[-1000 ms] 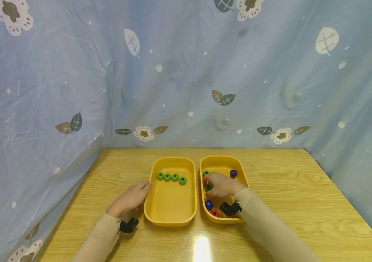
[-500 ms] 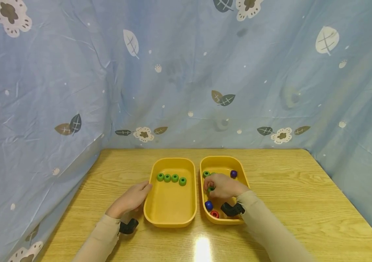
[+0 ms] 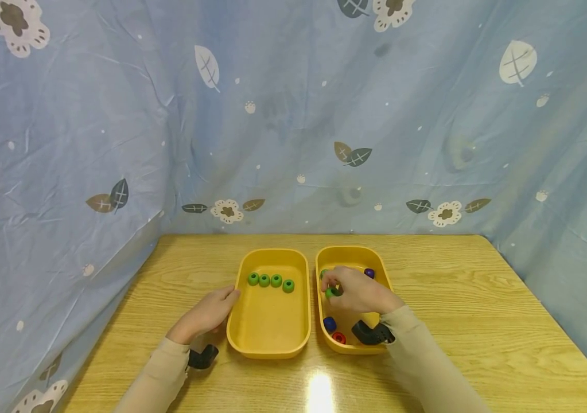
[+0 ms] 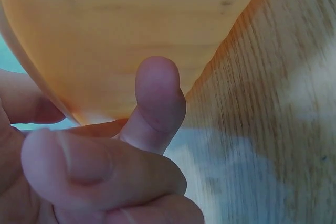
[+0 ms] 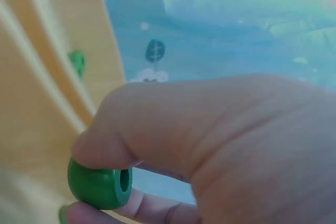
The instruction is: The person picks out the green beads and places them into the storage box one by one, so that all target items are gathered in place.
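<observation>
Between thumb and finger, my right hand [image 3: 359, 291] pinches a green bead [image 5: 97, 184] over the right yellow tray [image 3: 351, 249]. The bead is barrel-shaped with a dark hole, which faces the palm in the right wrist view. My left hand [image 3: 209, 314] grips the left side of the left yellow tray [image 3: 269, 352], thumb at the rim and fingers against the outer wall [image 4: 157, 24]. Inside that tray, several green beads [image 3: 276, 280] stand in a row near the far end. The right hand covers part of the right tray.
In the right tray lie a blue bead [image 3: 329, 324], a red bead [image 3: 339, 338], a purple bead [image 3: 369, 273] and another green bead [image 3: 323, 274]. Both trays stand side by side on a wooden table [image 3: 453, 298]. A patterned blue curtain [image 3: 293, 115] hangs behind.
My right hand has closed on the green bead and drawn it slightly up and to the right within the right tray's area. The left hand and left tray stay put.
</observation>
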A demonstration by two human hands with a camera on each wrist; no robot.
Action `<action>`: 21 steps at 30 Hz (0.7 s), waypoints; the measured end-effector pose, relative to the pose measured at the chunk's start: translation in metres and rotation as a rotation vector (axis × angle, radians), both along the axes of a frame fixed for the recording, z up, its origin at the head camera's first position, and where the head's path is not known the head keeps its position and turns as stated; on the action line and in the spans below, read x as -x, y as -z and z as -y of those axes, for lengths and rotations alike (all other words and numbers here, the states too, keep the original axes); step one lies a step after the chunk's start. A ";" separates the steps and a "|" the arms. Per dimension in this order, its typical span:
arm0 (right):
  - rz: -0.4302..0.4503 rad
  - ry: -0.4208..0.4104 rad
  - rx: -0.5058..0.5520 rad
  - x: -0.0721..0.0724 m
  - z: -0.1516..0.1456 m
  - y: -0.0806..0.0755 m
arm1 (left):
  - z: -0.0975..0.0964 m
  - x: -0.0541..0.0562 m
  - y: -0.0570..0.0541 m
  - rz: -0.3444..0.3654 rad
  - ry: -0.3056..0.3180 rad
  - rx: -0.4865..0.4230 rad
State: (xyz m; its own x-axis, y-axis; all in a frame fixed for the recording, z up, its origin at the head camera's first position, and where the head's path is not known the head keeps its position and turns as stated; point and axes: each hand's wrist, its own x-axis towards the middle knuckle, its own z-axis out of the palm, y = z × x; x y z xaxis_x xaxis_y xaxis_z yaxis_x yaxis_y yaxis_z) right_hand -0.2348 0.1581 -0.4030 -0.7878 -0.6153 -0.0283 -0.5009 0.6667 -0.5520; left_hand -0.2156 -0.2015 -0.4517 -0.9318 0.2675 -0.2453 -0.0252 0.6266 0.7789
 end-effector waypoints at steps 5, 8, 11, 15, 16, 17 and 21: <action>-0.037 -0.012 0.021 -0.006 0.005 -0.008 | 0.000 0.000 0.000 0.009 0.002 -0.002; -0.055 -0.021 0.030 -0.009 0.009 -0.012 | 0.000 0.001 0.001 0.011 0.006 -0.004; -0.069 -0.032 0.037 -0.010 0.015 -0.015 | 0.000 0.002 0.001 0.010 0.006 -0.004; -0.086 -0.055 0.044 -0.010 0.024 -0.019 | 0.000 0.002 0.000 0.006 0.001 -0.003; -0.087 -0.062 0.045 -0.011 0.026 -0.021 | -0.001 0.002 0.000 0.006 0.001 -0.003; -0.086 -0.067 0.044 -0.011 0.029 -0.022 | -0.001 0.002 -0.001 0.008 0.001 -0.005; -0.077 -0.087 0.046 -0.011 0.037 -0.026 | -0.002 0.001 -0.002 0.013 0.000 -0.007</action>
